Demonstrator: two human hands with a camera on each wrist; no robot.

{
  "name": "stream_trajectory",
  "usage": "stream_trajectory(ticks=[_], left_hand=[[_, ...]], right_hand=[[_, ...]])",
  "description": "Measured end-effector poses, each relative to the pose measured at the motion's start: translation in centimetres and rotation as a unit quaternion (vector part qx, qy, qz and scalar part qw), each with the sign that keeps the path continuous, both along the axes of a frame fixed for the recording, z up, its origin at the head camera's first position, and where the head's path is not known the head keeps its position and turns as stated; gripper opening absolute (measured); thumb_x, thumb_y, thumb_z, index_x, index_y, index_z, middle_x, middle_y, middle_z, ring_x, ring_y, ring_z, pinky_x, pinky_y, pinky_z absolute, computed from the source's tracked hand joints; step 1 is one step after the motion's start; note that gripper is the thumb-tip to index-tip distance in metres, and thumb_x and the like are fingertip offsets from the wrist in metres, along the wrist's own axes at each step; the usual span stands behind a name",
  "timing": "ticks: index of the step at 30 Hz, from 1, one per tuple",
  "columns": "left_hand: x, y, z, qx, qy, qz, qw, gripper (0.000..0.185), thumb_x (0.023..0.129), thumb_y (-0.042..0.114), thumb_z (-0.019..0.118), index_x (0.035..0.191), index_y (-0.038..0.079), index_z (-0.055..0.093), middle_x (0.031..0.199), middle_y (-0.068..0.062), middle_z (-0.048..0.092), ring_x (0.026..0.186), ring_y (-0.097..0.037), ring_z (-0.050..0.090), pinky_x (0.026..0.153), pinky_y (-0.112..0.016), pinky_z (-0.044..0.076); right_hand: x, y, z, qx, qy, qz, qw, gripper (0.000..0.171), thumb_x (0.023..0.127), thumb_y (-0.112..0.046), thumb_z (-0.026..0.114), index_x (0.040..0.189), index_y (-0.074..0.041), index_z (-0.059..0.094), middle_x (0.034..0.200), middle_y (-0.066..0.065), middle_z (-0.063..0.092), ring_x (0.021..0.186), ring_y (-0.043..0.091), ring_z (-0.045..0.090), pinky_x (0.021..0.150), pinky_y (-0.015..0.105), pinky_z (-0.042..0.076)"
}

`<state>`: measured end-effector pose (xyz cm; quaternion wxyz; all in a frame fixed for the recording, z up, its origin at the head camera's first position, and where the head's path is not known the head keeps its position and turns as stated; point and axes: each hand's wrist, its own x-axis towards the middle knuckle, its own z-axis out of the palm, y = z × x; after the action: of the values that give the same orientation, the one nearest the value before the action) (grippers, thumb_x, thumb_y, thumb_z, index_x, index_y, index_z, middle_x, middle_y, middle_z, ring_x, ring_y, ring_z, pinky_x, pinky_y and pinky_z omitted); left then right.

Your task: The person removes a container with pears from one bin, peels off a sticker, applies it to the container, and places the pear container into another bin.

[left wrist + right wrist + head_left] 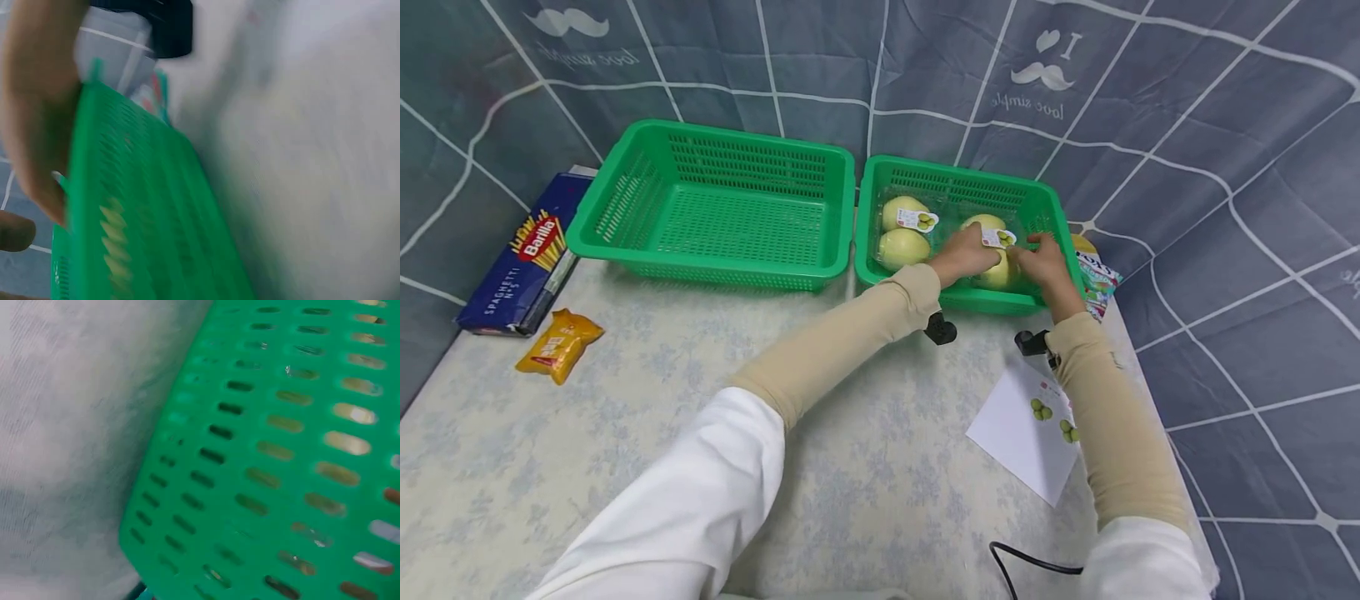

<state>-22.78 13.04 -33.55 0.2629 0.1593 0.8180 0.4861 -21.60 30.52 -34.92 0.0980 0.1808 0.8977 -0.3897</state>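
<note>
A grey-blue grid-patterned cloth hangs behind and to the sides of a table (625,467) covered in pale floral fabric. Two green baskets sit side by side at the far edge: the left basket (715,204) holds nothing I can see, and the right basket (1052,208) holds two clear packs of yellow-green pears.

Both my hands are inside the right basket, on the nearer-right pear pack (996,237). My left hand (964,254) curls over its left side and my right hand (1041,260) wraps its right side, fingers bent onto the plastic, so I have it grasped from both flanks. The other pear pack (906,233) lies just beside it, to the left, untouched.

To do this well, I judge I should keep my hold even on both sides so the thin shell does not buckle or pop open, and lift straight up until the pack is above the basket wall (262,462) before moving sideways. The wrist views show only blurred green mesh and tabletop, so I cannot check my fingertips from there.

A spaghetti box (523,258) and a yellow packet (559,343) lie at the table's left; a printed sheet (1026,429) lies near my right forearm.
</note>
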Motion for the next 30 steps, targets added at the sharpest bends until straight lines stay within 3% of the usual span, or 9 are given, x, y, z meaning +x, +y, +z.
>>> stream_trajectory(ticks=[2,6,9,12,15,19,25,30], left_hand=[[-0.1,0.2,0.1,0.009,-0.023,-0.002,0.9997,0.063,0.104,0.024,0.049,0.156,0.001,0.024,0.138,-0.015,0.048,0.094,-0.02,0.051,0.077,-0.031,0.042],[-0.1,0.3,0.3,0.004,-0.036,0.005,0.9993,0.07,0.105,0.029,0.049,0.16,0.004,0.015,0.162,-0.012,0.03,0.135,-0.027,0.044,0.096,-0.035,0.043],[-0.1,0.3,0.5,-0.007,-0.04,-0.001,0.9992,0.071,0.105,0.029,0.048,0.161,0.005,0.012,0.166,-0.011,0.024,0.144,-0.028,0.038,0.105,-0.037,0.042],[-0.1,0.1,0.6,-0.01,-0.041,0.001,0.9991,0.074,0.104,0.029,0.049,0.162,0.007,0.008,0.17,-0.008,0.015,0.155,-0.025,0.023,0.12,-0.037,0.035],[-0.2,0.0,0.6,0.001,-0.04,0.004,0.9992,0.075,0.105,0.028,0.049,0.162,0.006,0.006,0.171,-0.009,0.012,0.157,-0.027,0.017,0.124,-0.041,0.031],[-0.4,-0.5,0.5,-0.001,-0.044,0.007,0.999,0.079,0.103,0.032,0.053,0.163,0.008,0.006,0.17,-0.009,0.013,0.157,-0.026,0.021,0.123,-0.041,0.034],[-0.4,-2.4,0.8,0.003,-0.037,-0.006,0.9993,0.075,0.103,0.026,0.049,0.163,0.011,0.007,0.171,-0.006,0.013,0.157,-0.025,0.02,0.124,-0.042,0.033],[-0.2,-6.0,0.7,0.0,-0.011,-0.008,0.9999,0.073,0.105,0.031,0.051,0.163,0.013,0.011,0.17,-0.006,0.015,0.156,-0.026,0.022,0.124,-0.045,0.032]], right_hand=[[0.1,-0.2,0.1,0.008,-0.017,0.021,1.0,0.073,0.104,-0.034,0.047,0.159,0.0,0.013,0.163,0.028,0.021,0.147,0.045,0.031,0.117,0.058,0.034],[0.3,-0.6,0.3,0.021,-0.036,0.044,0.998,0.078,0.104,-0.036,0.046,0.16,0.0,0.006,0.164,0.029,0.017,0.148,0.047,0.027,0.119,0.06,0.032],[0.2,-0.7,0.5,0.03,-0.047,0.054,0.997,0.079,0.104,-0.036,0.045,0.16,0.0,0.003,0.164,0.03,0.017,0.149,0.047,0.026,0.119,0.06,0.031],[0.2,-0.9,0.6,0.039,-0.057,0.06,0.996,0.081,0.104,-0.039,0.044,0.161,-0.001,0.0,0.165,0.03,0.011,0.151,0.049,0.021,0.12,0.062,0.029],[0.0,-1.0,0.8,0.049,-0.061,0.061,0.995,0.084,0.105,-0.041,0.043,0.161,-0.001,-0.006,0.167,0.028,0.003,0.153,0.049,0.012,0.122,0.063,0.024],[-0.1,-1.3,1.0,0.064,-0.064,0.059,0.994,0.088,0.105,-0.041,0.044,0.16,-0.002,-0.012,0.167,0.028,-0.002,0.154,0.049,0.006,0.124,0.063,0.02],[0.3,-2.1,1.8,0.096,-0.051,0.09,0.99,0.082,0.105,-0.04,0.045,0.161,0.001,0.0,0.166,0.03,0.01,0.152,0.05,0.016,0.121,0.064,0.026],[1.3,-2.9,2.4,0.143,-0.029,0.12,0.982,0.079,0.104,-0.039,0.046,0.159,0.004,0.009,0.162,0.032,0.019,0.148,0.052,0.024,0.119,0.064,0.03]])
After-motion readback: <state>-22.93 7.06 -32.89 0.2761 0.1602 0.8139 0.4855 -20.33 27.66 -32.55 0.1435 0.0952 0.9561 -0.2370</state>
